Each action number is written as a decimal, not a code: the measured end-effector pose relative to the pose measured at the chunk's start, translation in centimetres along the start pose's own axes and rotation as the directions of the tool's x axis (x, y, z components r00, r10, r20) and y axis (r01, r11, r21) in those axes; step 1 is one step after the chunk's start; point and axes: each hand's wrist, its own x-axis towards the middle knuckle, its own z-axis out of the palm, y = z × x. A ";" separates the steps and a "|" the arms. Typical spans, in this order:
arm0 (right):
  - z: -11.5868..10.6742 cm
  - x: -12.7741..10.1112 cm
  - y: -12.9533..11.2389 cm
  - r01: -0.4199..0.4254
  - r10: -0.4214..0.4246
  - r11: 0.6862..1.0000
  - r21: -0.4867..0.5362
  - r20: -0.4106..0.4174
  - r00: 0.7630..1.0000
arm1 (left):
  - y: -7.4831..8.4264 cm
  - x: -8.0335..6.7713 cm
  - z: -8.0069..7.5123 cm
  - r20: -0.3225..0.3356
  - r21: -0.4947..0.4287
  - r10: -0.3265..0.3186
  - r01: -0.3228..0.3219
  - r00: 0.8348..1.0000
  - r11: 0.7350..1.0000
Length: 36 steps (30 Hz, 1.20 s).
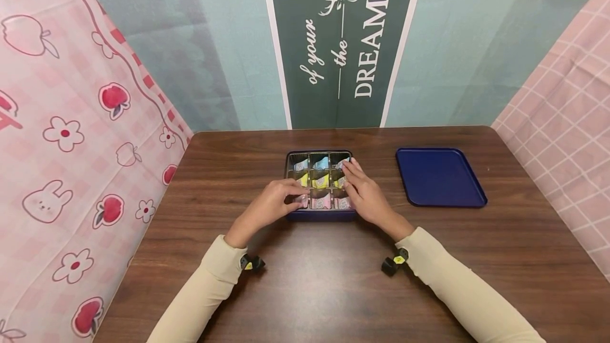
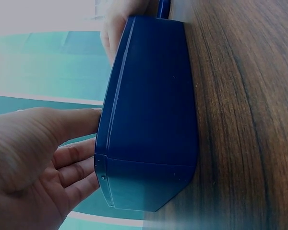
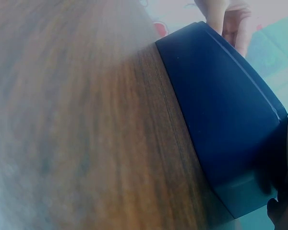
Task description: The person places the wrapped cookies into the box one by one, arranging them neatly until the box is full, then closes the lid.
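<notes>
A dark blue box [image 1: 321, 216] with a black divided tray inside stands at the middle of the table. Its compartments hold wrapped candies: a blue candy [image 1: 321, 163] and others at the back, a yellow candy [image 1: 321, 181] among those in the middle row, a pink candy [image 1: 321, 201] among those in front. My left hand [image 1: 274, 201] reaches over the front left corner, thumb and fingers spread about a pink candy there; in the left wrist view the rim hides the fingertips. Over the right rim, my right hand [image 1: 366, 193] rests with loose fingers on the right-hand compartments.
A square dark blue lid [image 1: 440, 178] lies on the brown wooden table [image 1: 305, 285] to the right of the box. Fabric hangs behind the table and along both sides. Each wrist carries a small black camera.
</notes>
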 end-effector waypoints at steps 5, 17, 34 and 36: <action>-0.1 0.1 0.0 0.004 -0.004 1.000 -0.002 0.001 1.000 | 0.0 0.1 0.0 -0.020 0.031 0.036 -0.036 0.999 0.999; -0.5 0.2 -0.3 -0.011 0.012 1.000 0.015 -0.009 1.000 | 0.2 0.2 -0.4 -0.063 0.020 0.055 -0.054 0.996 0.998; -0.4 -0.2 -0.5 -0.074 0.074 0.997 0.023 0.011 0.997 | 0.4 -0.2 -0.7 -0.103 -0.009 -0.018 0.018 0.995 1.000; -0.5 -0.3 -0.4 -0.068 0.067 0.998 0.011 0.016 0.998 | 0.5 -0.3 -0.5 -0.107 -0.017 -0.029 0.027 0.994 0.999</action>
